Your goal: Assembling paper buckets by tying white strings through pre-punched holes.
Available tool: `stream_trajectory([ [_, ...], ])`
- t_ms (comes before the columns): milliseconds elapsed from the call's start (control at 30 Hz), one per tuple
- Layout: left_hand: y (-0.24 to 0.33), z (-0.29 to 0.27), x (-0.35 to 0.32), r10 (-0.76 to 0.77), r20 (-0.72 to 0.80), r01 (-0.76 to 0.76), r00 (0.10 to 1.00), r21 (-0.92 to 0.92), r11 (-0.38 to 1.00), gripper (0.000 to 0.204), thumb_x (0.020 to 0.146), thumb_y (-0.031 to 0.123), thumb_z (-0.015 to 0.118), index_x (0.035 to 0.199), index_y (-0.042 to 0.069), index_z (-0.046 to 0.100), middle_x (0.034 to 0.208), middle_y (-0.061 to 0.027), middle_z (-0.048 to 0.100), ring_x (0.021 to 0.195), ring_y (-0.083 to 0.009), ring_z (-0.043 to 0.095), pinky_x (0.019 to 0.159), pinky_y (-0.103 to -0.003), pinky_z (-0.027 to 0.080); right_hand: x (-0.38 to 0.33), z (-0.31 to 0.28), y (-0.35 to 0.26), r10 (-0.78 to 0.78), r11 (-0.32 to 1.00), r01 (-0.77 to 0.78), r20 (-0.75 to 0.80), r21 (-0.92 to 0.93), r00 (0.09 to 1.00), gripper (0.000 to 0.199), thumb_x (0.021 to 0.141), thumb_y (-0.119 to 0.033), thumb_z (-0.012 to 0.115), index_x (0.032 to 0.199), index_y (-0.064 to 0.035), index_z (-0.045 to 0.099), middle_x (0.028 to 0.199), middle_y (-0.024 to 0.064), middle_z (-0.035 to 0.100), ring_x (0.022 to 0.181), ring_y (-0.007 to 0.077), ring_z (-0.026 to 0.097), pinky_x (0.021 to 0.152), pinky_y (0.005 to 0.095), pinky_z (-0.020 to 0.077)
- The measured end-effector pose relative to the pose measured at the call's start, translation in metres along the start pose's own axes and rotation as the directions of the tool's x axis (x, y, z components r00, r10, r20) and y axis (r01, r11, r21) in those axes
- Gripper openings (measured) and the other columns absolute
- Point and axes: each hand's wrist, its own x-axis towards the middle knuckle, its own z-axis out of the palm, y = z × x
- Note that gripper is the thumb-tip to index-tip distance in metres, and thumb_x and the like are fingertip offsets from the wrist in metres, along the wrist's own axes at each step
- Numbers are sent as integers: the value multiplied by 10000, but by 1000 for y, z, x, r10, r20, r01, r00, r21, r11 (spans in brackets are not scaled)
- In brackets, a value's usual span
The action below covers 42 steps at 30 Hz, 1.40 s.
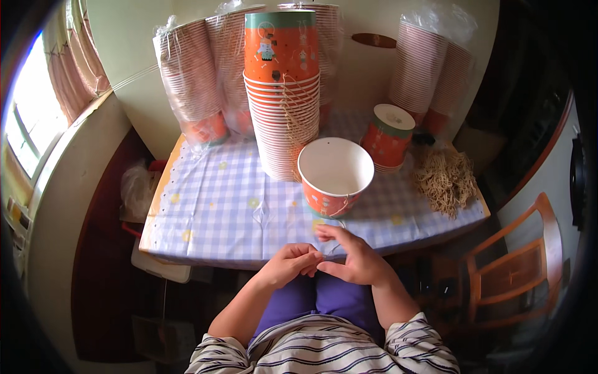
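Observation:
In front of the table edge my left hand [291, 262] is closed in a pinch; anything between its fingertips is too small to make out. Close beside it, my right hand [356, 257] has its fingers apart, its thumb pointing at the left fingertips. Just beyond the hands stands an upright paper bucket [336, 165], orange with a white inside and a small hole near the far rim. A thin cord [350, 201] hangs on its near right side. Behind it rises a tall stack of upside-down paper buckets [280, 50], with tan cords [299, 118] down its right side.
A short stack of upturned buckets [387, 140] and a heap of tan cords [447, 179] are on the table's right. Plastic-wrapped bucket stacks [193, 75] line the back. A checked cloth [218, 206] covers the table. A wooden chair [514, 274] stands at the right.

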Motion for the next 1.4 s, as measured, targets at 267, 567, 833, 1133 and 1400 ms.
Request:
stream_trajectory([
  [267, -4, -10, 3, -134, -64, 117, 989, -216, 969, 301, 942, 278, 524, 992, -5, 611, 765, -24, 590, 704, -134, 596, 745, -287, 510, -3, 12, 25, 83, 996, -86, -69, -31, 994, 200, 799, -15, 654, 998, -16, 639, 836, 100, 643, 694, 167, 625, 606, 266, 490],
  [567, -7, -17, 1, -165, -25, 151, 986, -289, 945, 378, 961, 302, 469, 1070, -40, 586, 782, -35, 623, 782, -170, 643, 789, -334, 522, 0, 9, 30, 47, 997, -61, -218, -55, 975, 90, 781, -20, 684, 870, -25, 669, 688, 50, 569, 577, 126, 526, 523, 256, 419],
  [833, -13, -19, 2, -124, -83, 104, 989, -211, 972, 256, 940, 245, 532, 978, 2, 605, 903, -57, 634, 780, -154, 637, 778, -306, 526, -1, 9, 30, 26, 999, -37, -233, -39, 972, 71, 784, -19, 684, 854, -23, 671, 671, 43, 555, 563, 124, 509, 513, 254, 410],
  [1133, -13, -5, -5, 117, -145, -87, 982, 198, 976, 229, 928, 207, 563, 936, -11, 633, 802, -17, 621, 723, -76, 566, 676, -219, 467, -8, 8, 27, 123, 972, -136, 76, 193, 989, 544, 814, -76, 667, 1301, -2, 436, 1066, 88, 606, 1047, 158, 557, 914, 289, 433],
  [1400, -6, 12, -20, 236, -225, -173, 945, 266, 948, 222, 934, 131, 539, 982, -73, 611, 836, -52, 653, 788, -79, 577, 702, -226, 482, -18, 36, 39, 227, 868, -273, 158, 414, 961, 348, 858, -4, 603, 1196, -17, 521, 964, 27, 610, 755, 53, 555, 653, 205, 468],
])
